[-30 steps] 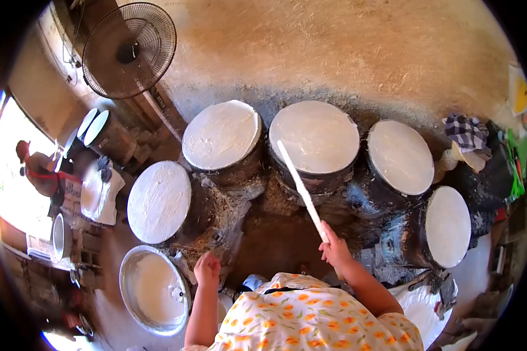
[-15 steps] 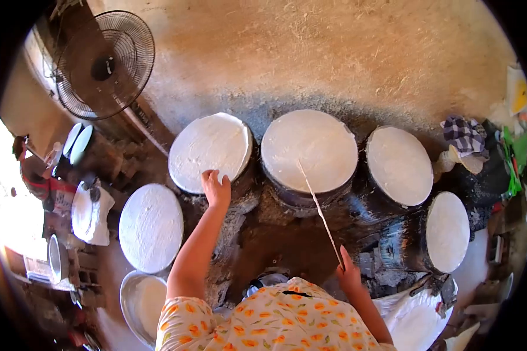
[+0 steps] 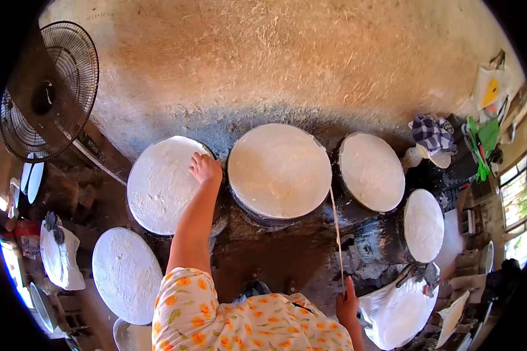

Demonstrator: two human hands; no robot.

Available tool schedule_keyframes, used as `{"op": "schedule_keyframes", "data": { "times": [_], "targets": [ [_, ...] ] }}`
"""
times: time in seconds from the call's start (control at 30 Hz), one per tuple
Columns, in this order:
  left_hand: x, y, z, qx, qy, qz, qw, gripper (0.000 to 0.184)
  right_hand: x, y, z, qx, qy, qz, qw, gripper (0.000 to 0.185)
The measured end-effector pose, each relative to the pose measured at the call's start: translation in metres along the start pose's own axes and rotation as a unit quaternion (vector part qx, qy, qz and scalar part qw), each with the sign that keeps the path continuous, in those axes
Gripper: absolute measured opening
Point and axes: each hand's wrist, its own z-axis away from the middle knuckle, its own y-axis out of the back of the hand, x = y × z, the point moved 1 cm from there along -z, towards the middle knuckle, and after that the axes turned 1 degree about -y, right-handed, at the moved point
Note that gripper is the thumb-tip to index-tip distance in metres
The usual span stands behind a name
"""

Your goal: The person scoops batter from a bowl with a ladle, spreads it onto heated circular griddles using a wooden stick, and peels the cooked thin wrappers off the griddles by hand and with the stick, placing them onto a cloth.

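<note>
A bare left hand (image 3: 205, 168) with bent fingers is at the upper right rim of a round, white-coated drum top (image 3: 158, 193); whether its grip pinches anything cannot be told. The right hand (image 3: 348, 304) has its grip closed around the near end of a thin stick (image 3: 337, 234), seemingly light, stiff and best held there. The drum top's coating looks soft, tearable, best taken at the rim. Open ground (image 3: 275, 251) lies in front; a rough wall (image 3: 263, 64) stands behind.
</note>
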Motion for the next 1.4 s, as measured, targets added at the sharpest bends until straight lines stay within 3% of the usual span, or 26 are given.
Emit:
{"op": "schedule_keyframes", "data": {
  "times": [0.1, 0.2, 0.27, 0.3, 0.37, 0.5, 0.6, 0.63, 0.7, 0.73, 0.77, 0.8, 0.83, 0.87, 0.9, 0.93, 1.0, 1.1, 1.13, 1.23, 1.3, 1.4],
  "targets": [
    [-0.010, -0.019, -0.016, 0.012, 0.012, 0.007, 1.000, 0.028, -0.005, 0.004, -0.002, 0.020, -0.022, 0.009, 1.000, 0.064],
    [-0.025, -0.017, -0.022, 0.083, -0.005, 0.056, 0.995, 0.019, -0.010, 0.007, -0.009, 0.004, -0.071, 0.022, 0.997, 0.061],
    [-0.049, -0.013, -0.025, 0.233, -0.111, 0.182, 0.949, 0.008, -0.016, 0.010, -0.016, -0.017, -0.084, 0.020, 0.996, 0.060],
    [-0.059, -0.003, -0.023, 0.236, -0.110, 0.177, 0.949, 0.008, -0.017, 0.010, -0.020, -0.033, -0.098, 0.020, 0.994, 0.059],
    [-0.079, 0.040, -0.008, 0.291, -0.135, 0.322, 0.891, 0.004, -0.011, 0.006, -0.027, -0.037, -0.064, 0.017, 0.997, 0.058],
    [-0.128, 0.136, 0.019, 0.331, -0.153, 0.344, 0.865, 0.006, 0.013, -0.004, -0.039, -0.032, 0.046, -0.009, 0.998, 0.056],
    [-0.146, 0.202, 0.035, 0.313, -0.142, 0.382, 0.858, 0.009, 0.023, -0.001, -0.046, -0.069, 0.032, -0.022, 0.997, 0.058],
    [-0.154, 0.212, 0.036, 0.267, -0.085, 0.461, 0.842, 0.009, 0.023, 0.001, -0.047, -0.078, 0.030, -0.023, 0.996, 0.060],
    [-0.154, 0.238, 0.044, 0.232, -0.091, 0.492, 0.834, 0.005, 0.028, 0.001, -0.050, -0.082, 0.021, -0.030, 0.996, 0.061],
    [-0.143, 0.252, 0.051, 0.215, -0.077, 0.499, 0.836, 0.004, 0.032, 0.000, -0.050, -0.035, 0.095, -0.030, 0.994, 0.063],
    [-0.129, 0.261, 0.059, 0.193, -0.066, 0.509, 0.836, 0.004, 0.039, 0.005, -0.045, -0.021, 0.099, -0.034, 0.994, 0.064],
    [-0.117, 0.265, 0.065, 0.162, -0.079, 0.541, 0.822, 0.015, 0.042, 0.011, -0.041, -0.006, 0.104, -0.038, 0.994, 0.066],
    [-0.082, 0.283, 0.088, 0.135, -0.067, 0.493, 0.857, 0.023, 0.044, 0.019, -0.037, 0.015, 0.078, -0.037, 0.996, 0.066],
    [-0.066, 0.283, 0.098, 0.097, -0.081, 0.484, 0.866, 0.032, 0.051, 0.025, -0.033, -0.030, 0.015, -0.052, 0.998, 0.067],
    [-0.049, 0.276, 0.106, 0.055, -0.089, 0.526, 0.844, 0.031, 0.059, 0.032, -0.024, -0.068, -0.053, -0.071, 0.994, 0.069],
    [-0.012, 0.285, 0.132, -0.014, -0.102, 0.556, 0.824, 0.031, 0.067, 0.040, -0.013, -0.033, -0.092, -0.071, 0.993, 0.069],
    [0.047, 0.286, 0.176, -0.130, -0.109, 0.592, 0.788, 0.031, 0.087, 0.052, 0.011, 0.014, -0.064, -0.076, 0.995, 0.072],
    [0.113, 0.249, 0.236, -0.237, -0.222, 0.624, 0.711, 0.010, 0.129, 0.069, 0.057, 0.107, -0.106, -0.110, 0.982, 0.071],
    [0.146, 0.254, 0.274, -0.297, -0.254, 0.617, 0.683, 0.006, 0.142, 0.075, 0.076, 0.119, -0.164, -0.100, 0.974, 0.070],
    [0.222, 0.253, 0.382, -0.412, -0.361, 0.572, 0.610, 0.009, 0.184, 0.086, 0.142, 0.224, -0.236, -0.120, 0.938, 0.066],
    [0.262, 0.248, 0.449, -0.426, -0.453, 0.577, 0.530, 0.012, 0.201, 0.095, 0.187, 0.262, -0.292, -0.107, 0.914, 0.066],
    [0.313, 0.246, 0.545, -0.509, -0.433, 0.634, 0.388, 0.010, 0.215, 0.102, 0.261, 0.327, -0.433, -0.149, 0.826, 0.066]
  ]
}}
